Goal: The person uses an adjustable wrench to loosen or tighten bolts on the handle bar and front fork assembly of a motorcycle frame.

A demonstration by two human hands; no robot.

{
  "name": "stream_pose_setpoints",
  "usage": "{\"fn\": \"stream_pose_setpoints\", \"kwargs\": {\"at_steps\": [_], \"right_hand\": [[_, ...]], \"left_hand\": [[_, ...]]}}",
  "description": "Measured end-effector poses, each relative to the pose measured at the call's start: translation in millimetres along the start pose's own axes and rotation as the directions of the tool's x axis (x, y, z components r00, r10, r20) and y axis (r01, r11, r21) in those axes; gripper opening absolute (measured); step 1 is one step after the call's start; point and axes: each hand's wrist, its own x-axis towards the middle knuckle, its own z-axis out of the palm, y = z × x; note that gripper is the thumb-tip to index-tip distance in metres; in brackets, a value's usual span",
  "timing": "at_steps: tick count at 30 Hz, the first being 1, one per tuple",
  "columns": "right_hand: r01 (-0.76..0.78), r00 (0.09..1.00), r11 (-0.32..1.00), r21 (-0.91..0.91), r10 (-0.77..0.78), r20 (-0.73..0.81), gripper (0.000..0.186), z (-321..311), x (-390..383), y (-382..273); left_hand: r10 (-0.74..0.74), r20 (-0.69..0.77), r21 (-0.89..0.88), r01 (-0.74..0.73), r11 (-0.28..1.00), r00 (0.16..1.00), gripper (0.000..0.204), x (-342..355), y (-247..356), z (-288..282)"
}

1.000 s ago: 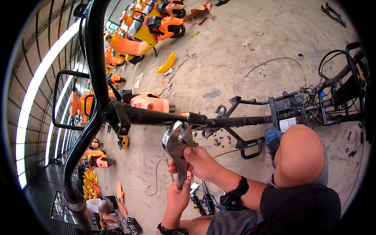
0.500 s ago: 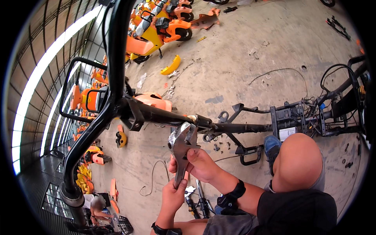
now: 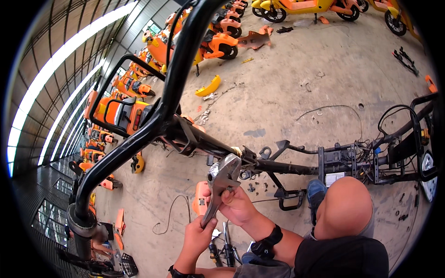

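Note:
My left hand [image 3: 197, 238] grips the lower end of the handle of a large steel adjustable wrench [image 3: 214, 197]. My right hand [image 3: 238, 208] holds the same wrench higher up, thumb on its body just below the jaws. The jaws are raised toward a joint [image 3: 246, 156] on the black bare scooter frame [image 3: 294, 167]; whether they touch it I cannot tell. A thick bent black tube [image 3: 169, 95] rises at the left. An orange plastic piece [image 3: 200, 198] shows just left of the wrench.
Rows of orange-yellow scooters [image 3: 218, 44] stand behind. A yellow panel [image 3: 208, 88], cables and small parts lie on the concrete floor [image 3: 324, 78]. Fork tubes [image 3: 227, 245] lie below my hands. Another person [image 3: 99, 245] is at lower left, partly hidden by the tube. My bent knee [image 3: 343, 204] is at right.
The view has shifted, showing more scooters along the top. My hands and the wrench sit a little lower in view, both hands still on the wrench.

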Motion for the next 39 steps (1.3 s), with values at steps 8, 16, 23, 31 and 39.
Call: {"fn": "stream_pose_setpoints", "kwargs": {"at_steps": [8,16,23,31,39], "right_hand": [[-0.045,0.997,0.987,-0.152,0.054,0.052,0.071,-12.8,3.9,-8.9],[0.018,0.999,0.963,-0.269,-0.026,-0.029,0.053,-29.9,2.9,-20.9],[0.059,0.997,0.993,0.107,-0.064,0.037,0.037,-22.5,3.9,-2.5],[0.015,1.0,0.986,0.164,-0.017,0.013,0.038,-20.5,7.2,-6.9],[0.1,0.994,0.991,-0.084,-0.097,0.04,0.039,-22.7,2.4,-7.5]], "left_hand": [[-0.034,0.034,0.042,0.032,0.999,0.999,0.037,1.5,4.3,-5.0],[0.173,0.069,0.069,-0.178,0.982,0.982,0.04,13.0,-1.3,-2.6],[0.159,0.077,0.018,-0.161,0.987,0.984,0.04,7.2,-8.3,-6.5],[0.162,0.081,0.021,-0.165,0.986,0.983,0.039,5.6,-4.3,-13.1],[0.231,0.078,0.012,-0.233,0.972,0.97,0.046,9.5,-8.8,-5.3]]}}
